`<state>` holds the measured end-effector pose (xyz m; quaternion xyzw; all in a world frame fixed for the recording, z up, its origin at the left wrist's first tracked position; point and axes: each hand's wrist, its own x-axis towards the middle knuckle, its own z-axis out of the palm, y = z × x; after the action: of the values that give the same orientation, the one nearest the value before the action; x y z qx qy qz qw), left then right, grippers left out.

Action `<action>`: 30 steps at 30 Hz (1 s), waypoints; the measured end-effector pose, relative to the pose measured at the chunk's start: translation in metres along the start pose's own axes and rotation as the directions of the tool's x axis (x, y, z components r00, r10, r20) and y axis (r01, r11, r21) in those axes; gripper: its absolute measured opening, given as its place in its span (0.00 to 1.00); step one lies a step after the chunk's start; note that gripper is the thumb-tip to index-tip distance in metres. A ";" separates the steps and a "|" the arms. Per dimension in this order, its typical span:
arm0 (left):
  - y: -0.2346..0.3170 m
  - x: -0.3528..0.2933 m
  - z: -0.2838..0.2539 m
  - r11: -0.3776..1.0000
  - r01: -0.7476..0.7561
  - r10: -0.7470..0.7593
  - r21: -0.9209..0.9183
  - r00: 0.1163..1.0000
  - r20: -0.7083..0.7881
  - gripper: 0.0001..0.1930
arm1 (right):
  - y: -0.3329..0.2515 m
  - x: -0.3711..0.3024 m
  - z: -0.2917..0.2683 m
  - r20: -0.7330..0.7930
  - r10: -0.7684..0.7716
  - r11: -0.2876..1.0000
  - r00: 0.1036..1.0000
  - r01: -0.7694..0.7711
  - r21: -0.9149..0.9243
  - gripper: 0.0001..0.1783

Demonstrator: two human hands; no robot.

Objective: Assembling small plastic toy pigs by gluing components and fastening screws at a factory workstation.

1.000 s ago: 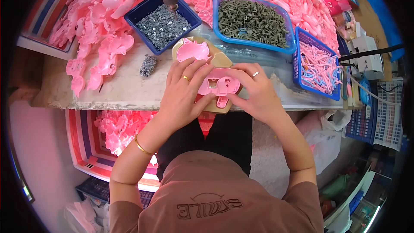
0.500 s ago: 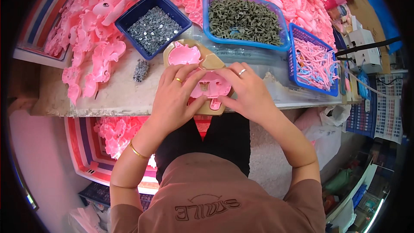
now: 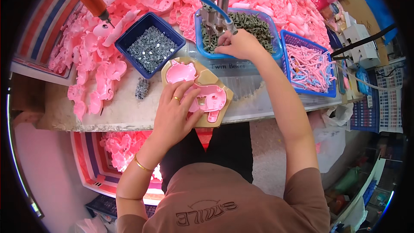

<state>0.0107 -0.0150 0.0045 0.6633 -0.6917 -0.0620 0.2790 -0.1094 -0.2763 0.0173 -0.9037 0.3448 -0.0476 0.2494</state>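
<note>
Pink shell (image 3: 217,96) lies in its tan mould (image 3: 208,77) at the table's (image 3: 110,120) near edge, the left hand (image 3: 174,111) on it, fingers spread. Beyond, the right hand (image 3: 243,45) curls over the tub (image 3: 281,53) of green parts (image 3: 258,26); whether its fingers hold one, I cannot tell. Picking seems the step; the next move likely needs a clean pinch.

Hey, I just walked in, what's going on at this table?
A person is working bare-handed at a table piled with pink plastic parts. The left hand rests on a pink plastic shell set in a tan fixture. The right hand is over a blue tub of dark green clip-like pieces; whether it holds one is hard to tell. A navy bin of small metal parts stands nearby.
</note>
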 end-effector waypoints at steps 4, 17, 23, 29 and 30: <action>-0.001 -0.002 0.001 1.000 -0.002 0.002 0.012 1.000 -0.001 0.24 | 0.006 0.021 0.001 0.136 -0.006 0.999 0.991 0.012 -0.044 0.15; 0.003 0.004 -0.011 0.999 0.000 -0.002 0.034 0.999 0.041 0.27 | 0.031 -0.013 -0.022 0.069 0.082 0.671 0.994 -0.106 0.734 0.11; 0.006 0.014 -0.009 0.999 -0.025 0.024 -0.019 0.997 -0.080 0.23 | -0.016 -0.062 -0.024 0.037 -0.023 0.505 0.999 -0.020 0.863 0.11; 0.028 0.028 0.002 0.897 0.112 -0.204 -0.428 0.963 -0.176 0.21 | -0.043 -0.097 0.014 0.138 -0.125 0.215 0.982 -0.109 0.970 0.08; 0.033 0.032 0.004 0.806 0.119 -0.267 -0.580 0.947 -0.178 0.17 | -0.046 -0.100 0.020 0.149 -0.186 0.147 0.971 -0.122 0.982 0.08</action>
<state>-0.0186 -0.0426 0.0259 0.6214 -0.5300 -0.2064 0.5389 -0.1524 -0.1734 0.0304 -0.5263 0.1781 -0.1594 0.8160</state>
